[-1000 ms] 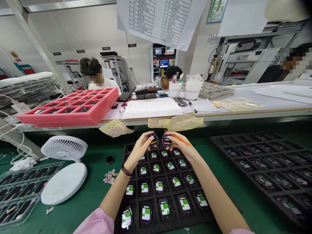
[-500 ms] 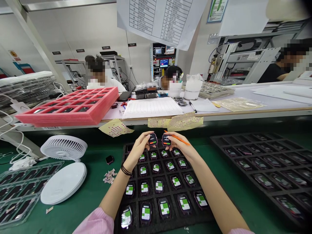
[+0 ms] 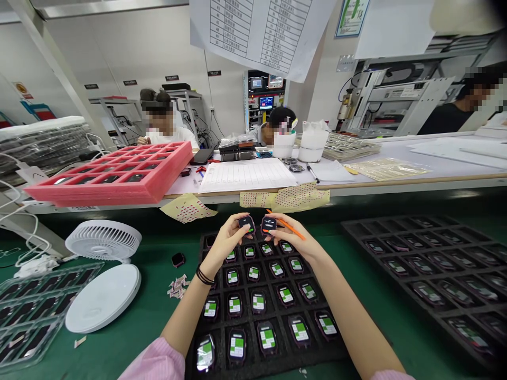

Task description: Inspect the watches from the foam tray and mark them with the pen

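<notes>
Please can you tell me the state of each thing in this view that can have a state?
Left hand: raised over the tray, gripping a smartwatch.
Right hand: gripping a second smartwatch, with an orange stick between its fingers.
Black tray: its cells hold watches with green labels.
Right-hand black tray: also holds watches.
White desk fan: upright on its round base.
Pink foam tray: on the bench, with dark items in some cells.
</notes>
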The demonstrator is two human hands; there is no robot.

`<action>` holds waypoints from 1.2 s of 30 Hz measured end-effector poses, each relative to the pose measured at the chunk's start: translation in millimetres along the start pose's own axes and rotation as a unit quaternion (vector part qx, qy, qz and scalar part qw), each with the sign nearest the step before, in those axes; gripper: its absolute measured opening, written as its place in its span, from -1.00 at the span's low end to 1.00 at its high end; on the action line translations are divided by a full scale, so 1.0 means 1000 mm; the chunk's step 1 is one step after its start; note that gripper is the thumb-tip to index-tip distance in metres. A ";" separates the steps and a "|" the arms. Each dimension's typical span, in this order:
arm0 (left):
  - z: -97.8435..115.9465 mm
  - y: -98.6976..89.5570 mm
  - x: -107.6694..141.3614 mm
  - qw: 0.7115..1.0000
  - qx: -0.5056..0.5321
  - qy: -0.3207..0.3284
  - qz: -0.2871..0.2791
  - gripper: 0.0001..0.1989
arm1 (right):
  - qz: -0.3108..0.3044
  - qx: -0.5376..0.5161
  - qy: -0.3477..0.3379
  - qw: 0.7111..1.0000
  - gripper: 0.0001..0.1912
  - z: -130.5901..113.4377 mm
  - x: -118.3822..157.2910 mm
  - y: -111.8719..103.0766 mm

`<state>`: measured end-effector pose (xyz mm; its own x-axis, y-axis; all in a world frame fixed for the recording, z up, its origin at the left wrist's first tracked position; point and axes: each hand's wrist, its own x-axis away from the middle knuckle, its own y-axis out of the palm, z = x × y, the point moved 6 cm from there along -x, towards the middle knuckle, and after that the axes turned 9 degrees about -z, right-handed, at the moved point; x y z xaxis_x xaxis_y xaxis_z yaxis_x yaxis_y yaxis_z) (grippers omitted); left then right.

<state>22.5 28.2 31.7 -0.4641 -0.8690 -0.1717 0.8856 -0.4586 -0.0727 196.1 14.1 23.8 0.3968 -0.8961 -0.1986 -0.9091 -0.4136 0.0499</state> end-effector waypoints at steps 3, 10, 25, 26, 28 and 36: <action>-0.005 0.000 -0.002 1.000 -0.003 0.008 -0.005 -0.50 | 0.007 -0.002 0.003 1.000 -0.59 -0.001 0.000 0.000; -0.003 0.000 -0.001 1.000 -0.016 0.016 0.001 -0.52 | 0.043 0.000 0.005 0.999 -0.67 -0.004 0.001 0.000; 0.003 0.003 0.001 0.999 -0.018 0.024 -0.023 -0.53 | 0.019 0.014 -0.003 1.000 -0.56 -0.005 0.001 0.001; 0.004 0.004 0.002 0.999 -0.021 0.028 -0.028 -0.52 | 0.016 0.014 -0.004 1.000 -0.54 -0.005 0.001 0.002; 0.004 0.005 0.002 0.999 -0.026 0.028 -0.028 -0.52 | 0.016 0.013 -0.004 1.000 -0.52 -0.004 0.001 0.002; -0.001 0.001 0.000 1.000 -0.023 -0.006 -0.002 -0.65 | 0.077 0.015 0.020 0.997 -0.72 -0.003 0.001 -0.004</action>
<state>23.7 27.8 30.7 -0.4675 -0.8696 -0.1588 0.8835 -0.4533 -0.1184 200.5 14.1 25.9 0.2564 -0.9545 -0.1523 -0.9627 -0.2663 0.0483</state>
